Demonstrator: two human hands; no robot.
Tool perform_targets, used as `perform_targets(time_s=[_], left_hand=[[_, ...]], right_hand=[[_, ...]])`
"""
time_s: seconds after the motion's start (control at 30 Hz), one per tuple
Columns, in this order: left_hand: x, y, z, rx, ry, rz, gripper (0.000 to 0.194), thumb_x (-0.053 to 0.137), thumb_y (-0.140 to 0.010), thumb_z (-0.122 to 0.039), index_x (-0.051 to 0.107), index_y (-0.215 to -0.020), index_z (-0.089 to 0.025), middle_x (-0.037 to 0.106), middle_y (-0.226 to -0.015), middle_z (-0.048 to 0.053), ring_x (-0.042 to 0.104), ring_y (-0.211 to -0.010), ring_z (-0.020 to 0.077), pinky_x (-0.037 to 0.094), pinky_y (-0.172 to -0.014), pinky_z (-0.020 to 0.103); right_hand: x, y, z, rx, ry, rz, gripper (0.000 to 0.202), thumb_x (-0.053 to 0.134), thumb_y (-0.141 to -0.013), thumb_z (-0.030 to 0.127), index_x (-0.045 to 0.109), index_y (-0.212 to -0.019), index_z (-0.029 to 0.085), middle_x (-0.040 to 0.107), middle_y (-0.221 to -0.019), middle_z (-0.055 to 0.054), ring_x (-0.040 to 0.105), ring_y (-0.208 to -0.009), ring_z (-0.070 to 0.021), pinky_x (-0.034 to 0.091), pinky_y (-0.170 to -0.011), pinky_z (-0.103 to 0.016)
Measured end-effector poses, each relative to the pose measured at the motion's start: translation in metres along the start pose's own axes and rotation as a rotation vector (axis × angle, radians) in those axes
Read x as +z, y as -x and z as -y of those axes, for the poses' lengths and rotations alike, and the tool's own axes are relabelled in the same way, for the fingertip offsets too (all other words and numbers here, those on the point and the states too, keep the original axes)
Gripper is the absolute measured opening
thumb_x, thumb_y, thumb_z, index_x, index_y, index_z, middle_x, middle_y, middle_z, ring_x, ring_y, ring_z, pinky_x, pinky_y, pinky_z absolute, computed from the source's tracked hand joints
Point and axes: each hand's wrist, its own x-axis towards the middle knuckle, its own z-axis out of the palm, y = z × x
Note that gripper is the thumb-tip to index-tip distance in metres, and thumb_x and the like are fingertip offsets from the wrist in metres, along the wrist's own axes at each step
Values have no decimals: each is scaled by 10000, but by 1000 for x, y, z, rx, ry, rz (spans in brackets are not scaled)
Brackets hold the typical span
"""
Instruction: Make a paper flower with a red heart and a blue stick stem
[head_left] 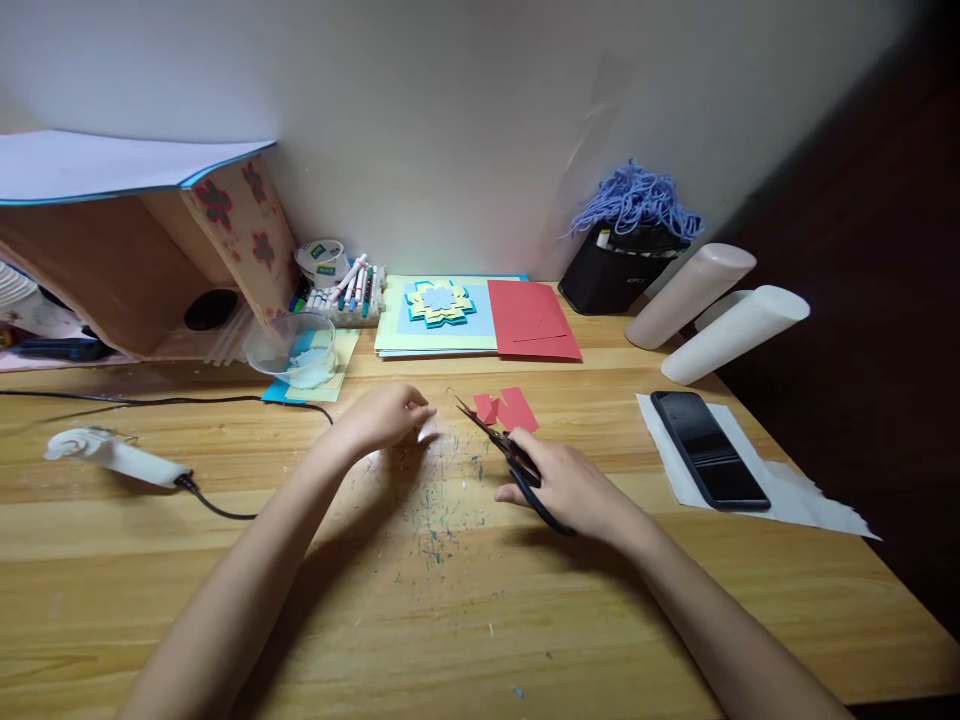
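Black-handled scissors [523, 472] are in my right hand [574, 485], with their blades pointing up and to the left. Beyond the blades lie small red paper pieces [517, 409]. My left hand [390, 418] is left of the scissor tips, its fingers pinched together over the wooden table; what they hold, if anything, is too small to make out. Tiny paper scraps [439, 510] are scattered between and below my hands. Farther back, a layered blue and yellow paper flower [441, 301] rests on stacked paper beside a red sheet [529, 318].
A white corded glue gun [120, 457] lies at the left, near a clear bowl [292, 350] and a tray of markers [352, 293]. At the right are a phone [709, 448], two rolls [735, 334] and a black holder with blue yarn [619, 265].
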Motion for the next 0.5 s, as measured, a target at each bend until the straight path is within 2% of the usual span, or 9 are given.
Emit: perform_targets(time_s=[0.07, 0.17, 0.37, 0.5], left_hand=[[1, -3, 1, 36, 105, -103, 409, 451, -790, -496, 697, -810, -170, 694, -852, 85, 593, -744, 198, 384, -652, 269], [2, -5, -1, 84, 213, -106, 437, 413, -812, -512, 689, -890, -183, 686, -957, 85, 598, -835, 207, 394, -705, 273], [4, -6, -1, 17, 50, -209, 319, 527, -743, -455, 697, -728, -186, 686, -784, 75, 589, -721, 217, 370, -613, 289], [5, -7, 3, 30, -6, -306, 162, 623, -658, -329, 682, -716, -190, 679, -823, 72, 587, -780, 218, 380, -635, 286]], right_hand=[[-2, -2, -2, -12, 193, -71, 451, 561, -684, 640, 430, -771, 217, 536, -655, 14, 467, -559, -141, 306, -500, -233], [-2, -6, -6, -79, 323, -117, 446, 568, -681, 633, 443, -771, 214, 580, -719, -19, 522, -607, -171, 323, -510, -246], [-4, -7, -10, -154, 424, -150, 462, 595, -663, 623, 477, -810, 202, 601, -786, -48, 566, -693, -208, 371, -554, -265], [-4, -8, -12, -189, 430, -174, 465, 610, -657, 612, 491, -829, 197, 605, -793, -55, 567, -702, -210, 376, -561, -268]])
